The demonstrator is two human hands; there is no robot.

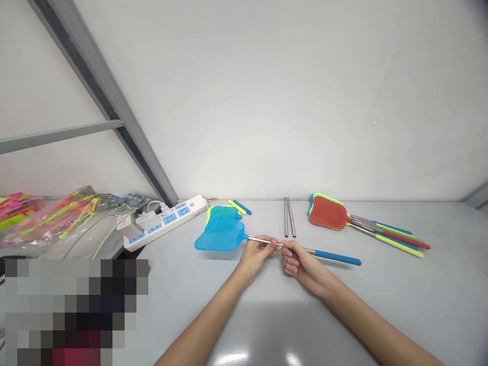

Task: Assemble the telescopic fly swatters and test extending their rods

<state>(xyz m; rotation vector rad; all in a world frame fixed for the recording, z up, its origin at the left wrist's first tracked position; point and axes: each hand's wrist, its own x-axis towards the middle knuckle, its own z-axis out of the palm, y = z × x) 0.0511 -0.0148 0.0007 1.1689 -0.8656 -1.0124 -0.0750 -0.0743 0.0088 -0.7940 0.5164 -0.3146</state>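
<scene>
A blue fly swatter (pixel 221 236) with a metal rod and a blue grip lies across both my hands, just above the table. My left hand (pixel 259 254) is closed on the rod close to the swatter head. Nearer the grip, my right hand (pixel 303 262) has its fingers curled round the same rod. Behind the blue head, more swatter heads (pixel 219 211) in green and yellow rest on the table. Two loose metal tubes (pixel 286 218) lie beyond my hands, and yellow and blue grip sleeves (pixel 237 206) sit to their left.
At right lies a pile of fly swatters (pixel 328 212) in red, yellow, green and blue. A white power strip (pixel 165 223) with plugs and cables stands on the left. Farther left are bagged colourful items (pixel 72 213) beside a grey metal frame (pixel 129 147). The lower left is pixelated.
</scene>
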